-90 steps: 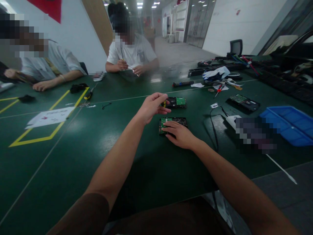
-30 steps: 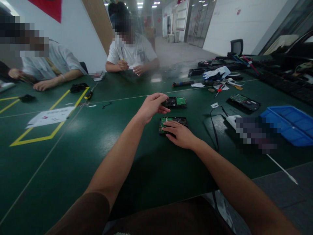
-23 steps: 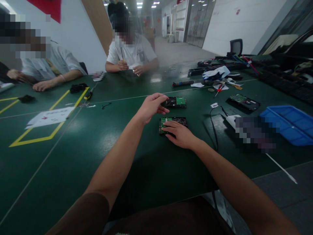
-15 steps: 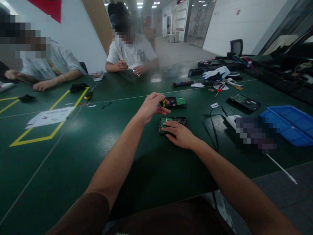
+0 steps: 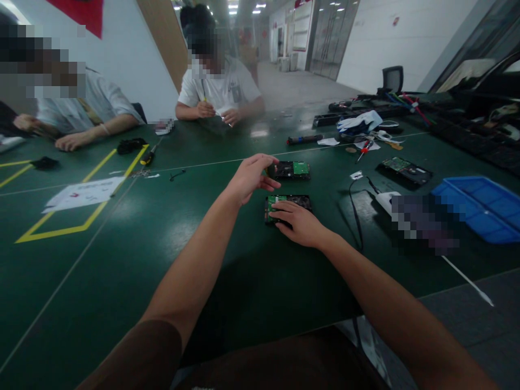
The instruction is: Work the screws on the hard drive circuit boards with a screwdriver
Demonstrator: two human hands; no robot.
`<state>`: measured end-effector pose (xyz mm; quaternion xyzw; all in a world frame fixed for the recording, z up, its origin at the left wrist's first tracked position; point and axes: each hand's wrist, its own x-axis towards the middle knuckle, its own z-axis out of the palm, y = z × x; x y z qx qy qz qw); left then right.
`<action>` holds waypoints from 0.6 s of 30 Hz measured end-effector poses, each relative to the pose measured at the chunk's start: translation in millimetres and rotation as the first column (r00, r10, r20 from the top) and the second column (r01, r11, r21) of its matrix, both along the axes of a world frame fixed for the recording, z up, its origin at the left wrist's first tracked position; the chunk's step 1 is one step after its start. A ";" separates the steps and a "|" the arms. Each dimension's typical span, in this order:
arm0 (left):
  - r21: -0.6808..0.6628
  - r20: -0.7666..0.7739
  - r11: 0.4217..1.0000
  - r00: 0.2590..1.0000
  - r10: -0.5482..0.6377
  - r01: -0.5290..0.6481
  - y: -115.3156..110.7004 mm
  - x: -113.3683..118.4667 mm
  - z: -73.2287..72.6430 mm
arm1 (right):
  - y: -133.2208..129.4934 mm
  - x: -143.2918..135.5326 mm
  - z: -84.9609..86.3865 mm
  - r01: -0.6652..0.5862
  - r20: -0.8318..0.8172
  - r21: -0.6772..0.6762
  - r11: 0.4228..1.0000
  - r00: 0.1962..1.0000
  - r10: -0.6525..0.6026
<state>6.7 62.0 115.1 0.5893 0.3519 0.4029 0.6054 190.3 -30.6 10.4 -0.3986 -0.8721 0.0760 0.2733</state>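
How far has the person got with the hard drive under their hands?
Looks early. Done: the hard drive lies with its green circuit board up on the green table. In hand: the right hand presses it flat, and the left hand grips a small tool above it, mostly hidden. Left: the board remains mounted.

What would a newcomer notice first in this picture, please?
The two bare arms reaching across the green table stand out first. The right hand lies flat on a hard drive with its green circuit board up, and the left hand hangs curled just above and behind it, close to a second drive. At the far side two other people sit, and a blue tray lies at the right.
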 end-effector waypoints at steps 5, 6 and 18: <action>0.007 0.020 1.000 0.999 -0.027 0.027 0.4 -0.3 -0.3 | 0.1 0.2 -0.6 -0.004 0.014 0.009 1.000 1.000 0.004; 0.007 0.023 0.999 0.999 -0.031 0.031 0.2 0.0 -0.2 | 0.0 0.1 -0.3 -0.002 0.015 0.008 1.000 1.000 0.002; 0.069 -0.001 0.996 0.998 -0.061 0.061 1.4 1.1 -6.8 | 0.5 -0.3 -1.7 0.001 0.010 0.007 1.000 1.000 -0.001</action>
